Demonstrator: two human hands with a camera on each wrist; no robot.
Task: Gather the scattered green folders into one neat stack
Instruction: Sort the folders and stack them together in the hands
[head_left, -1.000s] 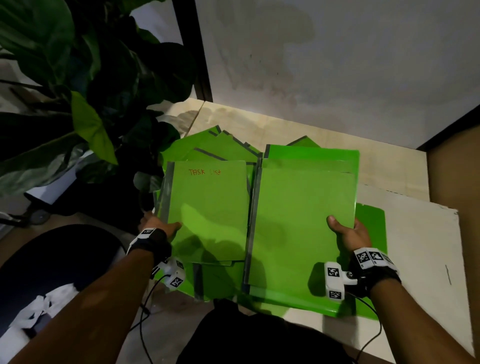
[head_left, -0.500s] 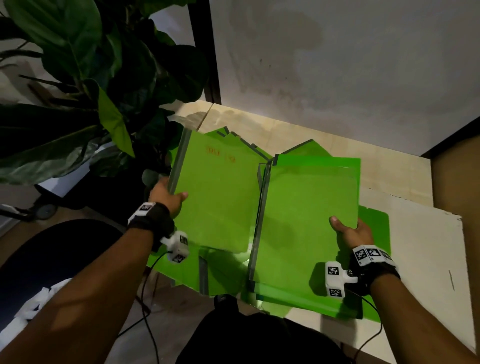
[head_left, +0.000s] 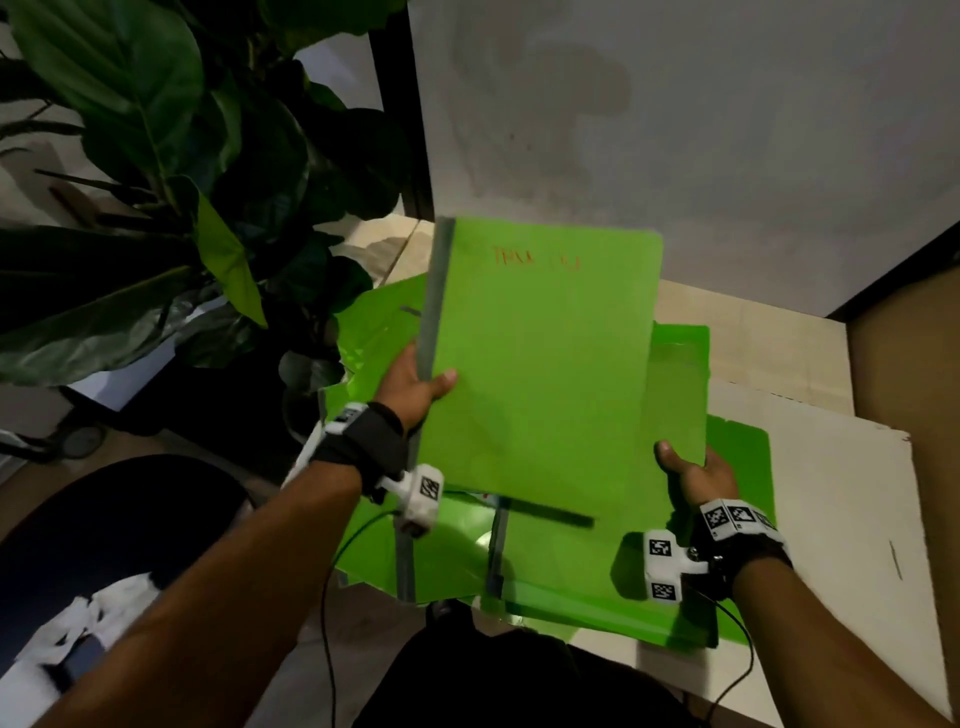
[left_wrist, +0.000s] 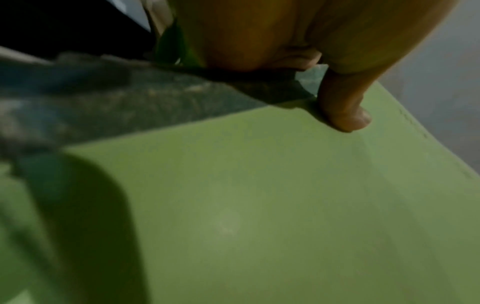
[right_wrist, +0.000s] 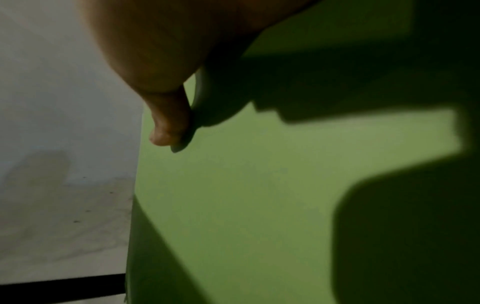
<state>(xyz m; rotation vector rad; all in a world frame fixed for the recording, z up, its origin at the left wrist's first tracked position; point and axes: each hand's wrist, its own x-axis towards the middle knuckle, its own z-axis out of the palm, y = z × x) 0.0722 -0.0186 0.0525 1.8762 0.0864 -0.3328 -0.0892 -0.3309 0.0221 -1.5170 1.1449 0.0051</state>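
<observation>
A green folder (head_left: 540, 358) with a grey spine and red writing is held up in the air, tilted. My left hand (head_left: 415, 382) grips its spine edge, thumb on the cover (left_wrist: 345, 111). Below it lies a stack of green folders (head_left: 571, 561) on the table, partly hidden by the raised one. My right hand (head_left: 696, 475) grips the right edge of the stack's upper folders, thumb on top (right_wrist: 168, 127). More green folders (head_left: 379, 322) lie spread at the left, and another (head_left: 743, 457) pokes out under the right hand.
A large-leafed plant (head_left: 171, 208) stands close at the left. The pale wooden table (head_left: 779, 358) meets a grey wall (head_left: 675, 130) at the back. A white board (head_left: 841, 519) lies on the table's right. A dark chair (head_left: 119, 514) is at lower left.
My left hand has lifted the labelled folder off the left pile and carried it up and to the right, over the stack. My right hand has stayed on the stack's right edge.
</observation>
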